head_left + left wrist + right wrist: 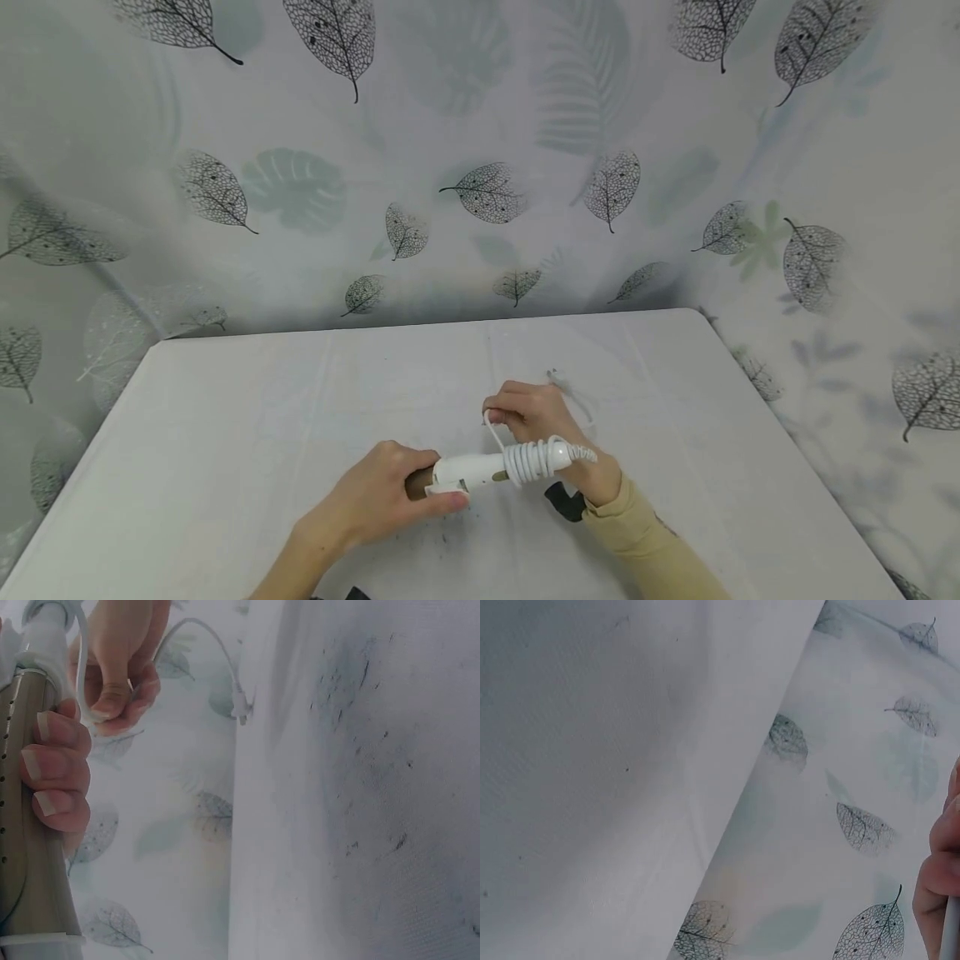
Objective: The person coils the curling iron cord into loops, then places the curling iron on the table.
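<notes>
A curling iron with a white handle (480,470) and a brownish-gold barrel (34,877) is held over the table, lying nearly level. My left hand (378,492) grips it around the barrel, thumb along the white part. White cord (527,462) is wound in several coils about the handle end. Beyond the iron, my right hand (536,410) pinches a length of this cord between thumb and fingers. From there the loose end trails behind the hand to a plug (241,709). Only the curled fingers (943,855) of the right hand show in the right wrist view.
The white table (225,433) has rounded far corners and small dark marks under the iron. A leaf-patterned curtain (450,125) hangs behind it and along both sides. A black strap (566,502) sits at the right wrist.
</notes>
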`<action>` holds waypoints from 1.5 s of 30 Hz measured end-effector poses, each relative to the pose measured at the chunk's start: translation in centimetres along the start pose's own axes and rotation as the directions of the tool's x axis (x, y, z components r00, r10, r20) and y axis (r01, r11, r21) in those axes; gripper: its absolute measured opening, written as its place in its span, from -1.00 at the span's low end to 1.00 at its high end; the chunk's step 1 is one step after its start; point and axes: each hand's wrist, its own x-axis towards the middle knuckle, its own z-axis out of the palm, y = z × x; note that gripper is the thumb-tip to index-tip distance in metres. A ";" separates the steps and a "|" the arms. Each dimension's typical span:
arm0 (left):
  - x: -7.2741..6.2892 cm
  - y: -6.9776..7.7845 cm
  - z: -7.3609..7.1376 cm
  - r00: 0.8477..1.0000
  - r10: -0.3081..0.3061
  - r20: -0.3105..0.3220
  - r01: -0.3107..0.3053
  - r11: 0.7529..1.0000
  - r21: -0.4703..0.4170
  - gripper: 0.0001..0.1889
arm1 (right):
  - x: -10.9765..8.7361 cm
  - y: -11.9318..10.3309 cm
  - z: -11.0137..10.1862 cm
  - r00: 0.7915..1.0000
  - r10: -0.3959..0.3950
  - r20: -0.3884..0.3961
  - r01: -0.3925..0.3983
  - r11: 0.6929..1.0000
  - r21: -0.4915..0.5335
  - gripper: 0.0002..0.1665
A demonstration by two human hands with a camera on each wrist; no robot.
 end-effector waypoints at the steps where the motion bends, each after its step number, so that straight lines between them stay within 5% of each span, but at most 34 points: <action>1: 0.0 0.0 0.0 1.000 0.008 0.001 -0.008 1.000 0.001 -0.55 | 0.1 0.0 0.0 1.000 -0.021 -0.012 0.021 1.000 -0.002 -0.87; 10: 0.0 0.3 0.4 0.997 0.075 0.015 -0.075 0.997 0.010 -0.50 | 0.3 -0.1 0.2 0.998 -0.050 -0.031 0.050 0.999 -0.005 -0.84; 16: -0.3 0.6 0.4 0.998 0.069 0.001 -0.069 0.995 0.071 -0.48 | 0.1 0.2 -0.6 0.999 0.026 -0.025 -0.026 1.000 0.001 -0.84; 21: -0.4 0.6 -0.1 1.000 0.016 0.011 -0.017 0.994 0.111 -0.49 | -0.1 0.7 -1.5 0.998 0.069 -0.004 -0.068 0.998 0.004 -0.80; 33: -0.4 0.5 -0.5 0.981 -0.172 0.088 0.148 0.962 0.228 -0.35 | -0.3 1.4 -2.5 1.000 0.005 0.012 -0.006 0.999 0.038 -0.82; 38: -0.4 0.4 -0.5 0.956 -0.283 0.071 0.253 0.926 0.280 -0.34 | 0.0 0.8 -2.7 0.999 -0.039 0.021 0.038 0.998 0.048 -0.88; 45: -0.4 0.0 -0.3 0.945 -0.327 0.012 0.311 0.909 0.278 -0.35 | 0.4 -0.2 -2.8 0.995 -0.095 -0.006 0.095 0.994 0.051 -0.85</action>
